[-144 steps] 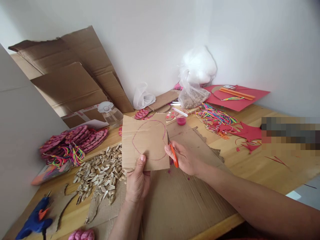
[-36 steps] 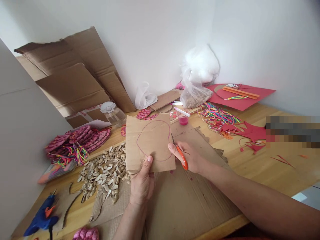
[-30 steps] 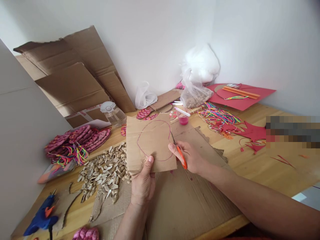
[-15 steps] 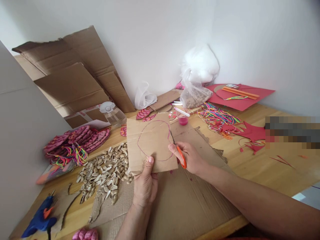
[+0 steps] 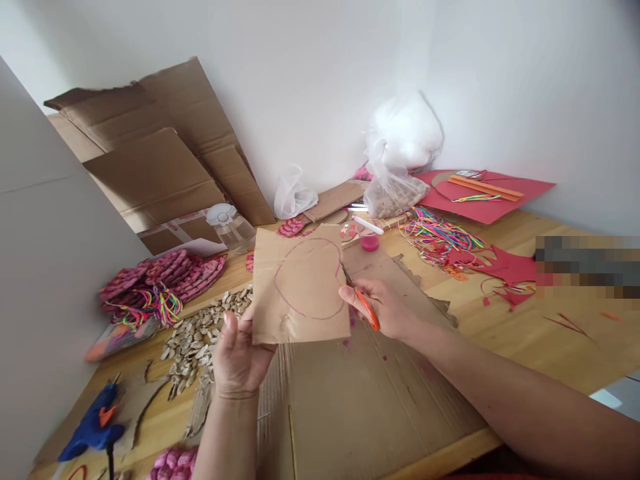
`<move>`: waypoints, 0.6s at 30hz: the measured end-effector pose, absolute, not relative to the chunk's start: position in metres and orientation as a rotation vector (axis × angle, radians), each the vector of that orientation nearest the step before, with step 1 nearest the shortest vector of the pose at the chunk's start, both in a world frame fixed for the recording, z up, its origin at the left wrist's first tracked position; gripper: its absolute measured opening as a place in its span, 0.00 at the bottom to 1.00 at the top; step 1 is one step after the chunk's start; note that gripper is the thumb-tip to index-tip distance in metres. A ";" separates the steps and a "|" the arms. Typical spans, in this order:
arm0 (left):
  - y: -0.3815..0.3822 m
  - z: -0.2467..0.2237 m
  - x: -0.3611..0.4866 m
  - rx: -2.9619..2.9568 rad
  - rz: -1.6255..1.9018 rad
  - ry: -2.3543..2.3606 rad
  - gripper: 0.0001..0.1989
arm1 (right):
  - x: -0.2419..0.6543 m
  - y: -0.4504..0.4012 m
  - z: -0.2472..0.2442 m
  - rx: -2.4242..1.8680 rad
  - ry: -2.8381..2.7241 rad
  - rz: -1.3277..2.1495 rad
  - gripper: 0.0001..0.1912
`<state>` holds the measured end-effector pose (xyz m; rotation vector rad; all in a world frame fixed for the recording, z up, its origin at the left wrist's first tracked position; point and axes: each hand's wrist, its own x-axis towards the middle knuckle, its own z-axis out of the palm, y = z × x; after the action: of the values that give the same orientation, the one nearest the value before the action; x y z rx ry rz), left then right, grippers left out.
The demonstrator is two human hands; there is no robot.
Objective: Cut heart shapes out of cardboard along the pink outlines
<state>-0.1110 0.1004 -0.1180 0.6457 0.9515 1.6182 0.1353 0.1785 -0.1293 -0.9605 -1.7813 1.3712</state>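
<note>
A piece of brown cardboard point(image 5: 305, 287) with a rounded outline drawn on it in purple is held up between my hands. My right hand point(image 5: 383, 308) grips scissors with orange handles point(image 5: 367, 309). Their blades meet the cardboard's right edge, close to the drawn line, and my right thumb rests on that edge. At the lower left corner, my left hand point(image 5: 243, 357) is open, its thumb raised clear of the sheet and its fingers partly hidden behind it. Under both hands lies a larger cardboard sheet point(image 5: 370, 400) with purple stains.
Peanut shells point(image 5: 193, 347) spread to the left, near a blue glue gun point(image 5: 97, 423). Pink decorated pieces point(image 5: 160, 277) are stacked behind. A cup of pink paint point(image 5: 369, 240) holds a white pen. Coloured strings point(image 5: 440, 230) and red paper scraps point(image 5: 513, 267) lie right.
My left hand has loosened its thumb grip on the cardboard and shifted left to its corner. The scissors stay at the right edge, tilted slightly differently. The view has shifted a little.
</note>
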 end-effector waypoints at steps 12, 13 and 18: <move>0.101 -0.117 -0.104 0.785 1.426 1.251 0.21 | 0.140 0.174 -0.119 -0.937 -2.076 1.315 0.27; 0.101 -0.116 -0.104 0.788 1.421 1.244 0.20 | 0.141 0.175 -0.119 -0.923 -2.086 1.320 0.27; 0.099 -0.116 -0.108 0.804 1.449 1.243 0.17 | 0.143 0.178 -0.119 -0.912 -2.137 1.338 0.28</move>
<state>-0.1078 0.0991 -0.1162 0.8037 1.2429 1.4494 0.1429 0.1783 -0.1186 -0.9120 -2.1375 1.3379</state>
